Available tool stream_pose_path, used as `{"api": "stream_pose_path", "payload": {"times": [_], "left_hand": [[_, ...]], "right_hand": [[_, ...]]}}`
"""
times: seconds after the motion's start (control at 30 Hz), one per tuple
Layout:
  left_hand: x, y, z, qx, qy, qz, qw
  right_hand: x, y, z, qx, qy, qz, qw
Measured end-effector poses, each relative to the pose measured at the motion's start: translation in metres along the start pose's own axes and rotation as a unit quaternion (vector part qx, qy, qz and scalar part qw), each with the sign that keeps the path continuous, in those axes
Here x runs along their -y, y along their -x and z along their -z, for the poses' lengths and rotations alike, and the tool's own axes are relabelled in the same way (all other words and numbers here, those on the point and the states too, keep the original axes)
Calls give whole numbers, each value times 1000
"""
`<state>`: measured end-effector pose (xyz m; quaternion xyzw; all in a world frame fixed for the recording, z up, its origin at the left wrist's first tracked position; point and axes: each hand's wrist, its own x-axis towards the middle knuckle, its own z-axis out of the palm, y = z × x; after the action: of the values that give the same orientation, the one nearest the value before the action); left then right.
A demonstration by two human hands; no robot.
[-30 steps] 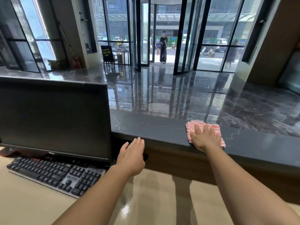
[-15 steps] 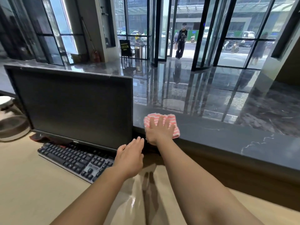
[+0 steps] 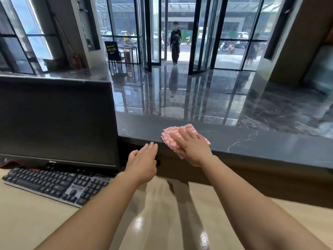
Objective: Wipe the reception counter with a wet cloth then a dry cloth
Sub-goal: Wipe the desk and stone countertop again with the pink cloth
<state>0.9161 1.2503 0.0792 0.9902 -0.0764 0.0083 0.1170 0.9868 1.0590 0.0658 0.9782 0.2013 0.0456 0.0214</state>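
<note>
A pink-and-white striped cloth [image 3: 170,135] lies on the dark marble reception counter [image 3: 261,144], near its front edge. My right hand [image 3: 195,149] presses flat on the cloth with fingers stretched out, covering most of it. My left hand [image 3: 142,163] hovers palm down with fingers together, just below and in front of the counter's edge, left of the cloth; it holds nothing. Whether the cloth is wet cannot be told.
A black monitor [image 3: 54,120] stands at the left and hides the counter behind it. A black keyboard [image 3: 50,184] lies on the lower beige desk [image 3: 36,222]. Beyond the counter is a glossy lobby floor, with a person [image 3: 175,46] at the glass door.
My right hand slid the cloth left along the counter toward the monitor, then back a little to the right. My left hand stayed by the counter's edge.
</note>
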Motion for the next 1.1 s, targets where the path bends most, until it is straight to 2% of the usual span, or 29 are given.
{"api": "stream_pose_path", "payload": {"times": [0.2, 0.4, 0.6, 0.87, 1.1], "left_hand": [[-57, -15, -14, 20, 0, -70, 997], [-100, -23, -21, 36, 14, -127, 991], [-102, -27, -20, 36, 6, -153, 988], [-101, -28, -18, 21, 7, -157, 987], [-148, -20, -29, 4, 27, -175, 984]], "right_hand": [[-79, 74, 1, 0, 0, -89, 996], [-156, 145, 4, 26, -29, -244, 969], [-140, 135, 0, 11, -33, -300, 953], [-72, 76, -7, -10, -34, -225, 974], [-98, 87, -11, -16, -24, -131, 991]]}}
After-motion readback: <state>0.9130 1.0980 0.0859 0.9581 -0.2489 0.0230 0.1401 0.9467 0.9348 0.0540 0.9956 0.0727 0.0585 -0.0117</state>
